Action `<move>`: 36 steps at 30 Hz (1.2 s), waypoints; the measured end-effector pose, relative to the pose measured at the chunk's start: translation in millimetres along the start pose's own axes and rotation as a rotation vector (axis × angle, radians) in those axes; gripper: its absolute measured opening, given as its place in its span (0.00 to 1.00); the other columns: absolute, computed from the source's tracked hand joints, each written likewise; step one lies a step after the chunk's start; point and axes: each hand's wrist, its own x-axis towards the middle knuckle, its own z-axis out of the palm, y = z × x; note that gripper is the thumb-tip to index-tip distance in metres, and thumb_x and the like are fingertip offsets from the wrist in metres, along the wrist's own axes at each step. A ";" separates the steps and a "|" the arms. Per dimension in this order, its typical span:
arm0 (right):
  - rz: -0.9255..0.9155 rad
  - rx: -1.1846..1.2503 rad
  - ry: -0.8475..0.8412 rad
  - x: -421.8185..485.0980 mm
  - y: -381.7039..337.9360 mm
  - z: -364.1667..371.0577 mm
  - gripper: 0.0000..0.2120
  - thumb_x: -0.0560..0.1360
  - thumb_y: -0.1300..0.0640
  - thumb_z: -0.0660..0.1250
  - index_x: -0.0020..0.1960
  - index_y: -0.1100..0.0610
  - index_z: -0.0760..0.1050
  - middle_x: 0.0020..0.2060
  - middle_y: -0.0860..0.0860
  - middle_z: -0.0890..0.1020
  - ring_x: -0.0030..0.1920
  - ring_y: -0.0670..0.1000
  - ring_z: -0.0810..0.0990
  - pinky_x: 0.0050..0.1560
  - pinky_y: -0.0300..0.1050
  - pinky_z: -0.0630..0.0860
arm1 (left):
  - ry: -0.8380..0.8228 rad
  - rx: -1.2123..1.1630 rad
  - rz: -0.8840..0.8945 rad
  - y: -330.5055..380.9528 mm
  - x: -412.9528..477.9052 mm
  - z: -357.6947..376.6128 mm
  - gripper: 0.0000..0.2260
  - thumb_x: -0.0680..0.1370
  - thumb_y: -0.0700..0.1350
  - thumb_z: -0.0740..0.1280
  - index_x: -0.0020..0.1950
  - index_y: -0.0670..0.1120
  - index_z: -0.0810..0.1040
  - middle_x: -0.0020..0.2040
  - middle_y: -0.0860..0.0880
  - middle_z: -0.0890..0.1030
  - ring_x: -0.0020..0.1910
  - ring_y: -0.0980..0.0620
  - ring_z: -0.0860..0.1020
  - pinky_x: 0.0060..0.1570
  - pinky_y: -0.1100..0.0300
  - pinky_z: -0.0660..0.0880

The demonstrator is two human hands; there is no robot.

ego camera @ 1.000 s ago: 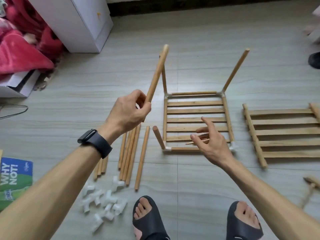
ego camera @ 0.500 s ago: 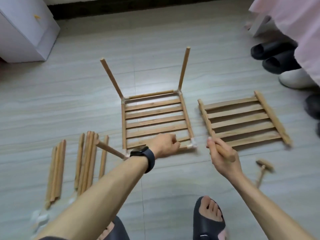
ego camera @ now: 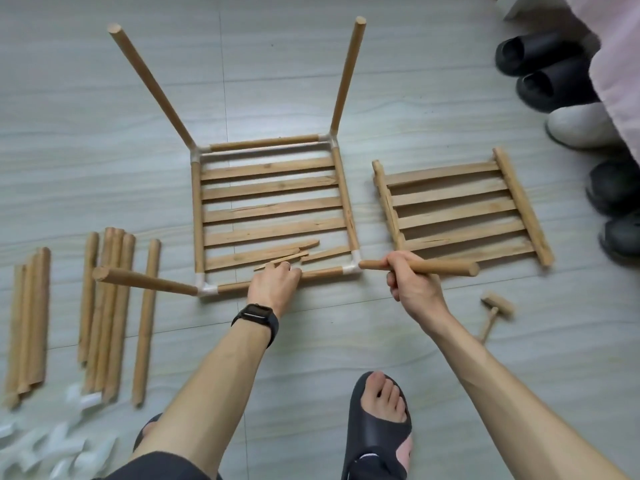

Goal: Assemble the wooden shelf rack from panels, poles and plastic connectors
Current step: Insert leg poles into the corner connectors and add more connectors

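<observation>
Lighting is bright, even, diffuse; floor [ego camera: 86, 150] shadows are soft. Wide-angle distortion bends the edges. Connectors [ego camera: 52, 448] at lower left are blurred

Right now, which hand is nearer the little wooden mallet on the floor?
Right. The right hand, gripping a pole, is just left of the mallet; the left hand holds the frame, farther left.

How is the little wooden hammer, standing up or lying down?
Lying down. The small wooden hammer lies flat on the grey floor.
</observation>
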 end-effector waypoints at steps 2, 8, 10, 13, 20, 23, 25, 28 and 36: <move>-0.007 -0.045 0.003 5.2 -0.5 1.6 0.12 0.74 0.46 0.62 0.38 0.47 0.82 0.26 0.46 0.75 0.29 0.47 0.72 0.34 0.46 0.68 | 0.007 -0.002 -0.013 -0.7 -0.1 2.3 0.13 0.83 0.38 0.56 0.64 0.47 0.75 0.57 0.44 0.77 0.55 0.40 0.76 0.46 0.49 0.75; -0.095 -0.357 -0.190 11.5 -15.0 22.1 0.11 0.74 0.44 0.59 0.42 0.37 0.80 0.25 0.35 0.77 0.38 0.53 0.79 0.44 0.50 0.77 | 0.018 0.007 -0.016 -0.4 3.3 7.1 0.14 0.83 0.37 0.57 0.64 0.48 0.75 0.56 0.43 0.77 0.56 0.40 0.76 0.45 0.50 0.73; -0.079 -0.348 -0.183 13.9 -14.0 24.0 0.11 0.76 0.46 0.60 0.42 0.36 0.80 0.25 0.35 0.78 0.39 0.54 0.80 0.46 0.50 0.77 | 0.029 0.009 -0.020 -0.9 3.7 9.0 0.13 0.83 0.37 0.56 0.64 0.47 0.75 0.56 0.43 0.77 0.56 0.40 0.76 0.46 0.50 0.74; -0.060 -0.318 -0.180 15.6 -9.0 21.5 0.09 0.77 0.46 0.61 0.44 0.38 0.80 0.25 0.41 0.78 0.37 0.51 0.79 0.45 0.48 0.76 | 0.056 0.003 -0.015 -1.2 3.2 12.2 0.13 0.84 0.38 0.57 0.64 0.47 0.75 0.56 0.44 0.77 0.56 0.41 0.76 0.43 0.51 0.73; -0.037 -0.309 -0.133 21.6 -19.3 28.6 0.11 0.75 0.48 0.61 0.39 0.42 0.81 0.24 0.45 0.79 0.36 0.54 0.81 0.43 0.50 0.78 | 0.084 -0.066 -0.035 -2.0 2.1 14.6 0.14 0.84 0.37 0.56 0.66 0.48 0.73 0.64 0.46 0.73 0.58 0.43 0.74 0.46 0.51 0.75; -0.012 -0.320 -0.146 22.3 -25.4 27.6 0.13 0.75 0.49 0.60 0.39 0.47 0.81 0.25 0.42 0.80 0.33 0.49 0.80 0.36 0.44 0.73 | 0.087 -0.091 -0.043 -0.7 0.8 14.2 0.16 0.85 0.37 0.54 0.68 0.50 0.72 0.67 0.47 0.73 0.61 0.44 0.72 0.46 0.51 0.76; 0.009 -0.306 -0.170 24.5 -30.8 26.1 0.12 0.75 0.52 0.60 0.38 0.50 0.81 0.27 0.44 0.80 0.29 0.48 0.78 0.34 0.42 0.72 | 0.065 -0.084 -0.046 -0.1 -0.4 11.1 0.16 0.85 0.38 0.53 0.68 0.50 0.72 0.62 0.47 0.76 0.60 0.44 0.72 0.46 0.52 0.74; 0.040 -0.293 -0.213 23.9 -34.4 20.8 0.12 0.72 0.52 0.61 0.37 0.53 0.81 0.32 0.51 0.81 0.27 0.50 0.75 0.29 0.45 0.73 | 0.032 -0.059 -0.024 1.6 -5.0 6.4 0.15 0.84 0.38 0.55 0.64 0.49 0.76 0.56 0.45 0.78 0.57 0.42 0.75 0.48 0.50 0.75; 0.035 -0.330 -0.148 1.5 -7.5 20.0 0.13 0.78 0.51 0.62 0.36 0.49 0.79 0.23 0.37 0.77 0.33 0.47 0.77 0.37 0.42 0.68 | 0.018 -0.050 -0.029 13.4 -26.0 21.5 0.14 0.84 0.37 0.57 0.67 0.48 0.73 0.55 0.45 0.78 0.55 0.41 0.76 0.45 0.51 0.73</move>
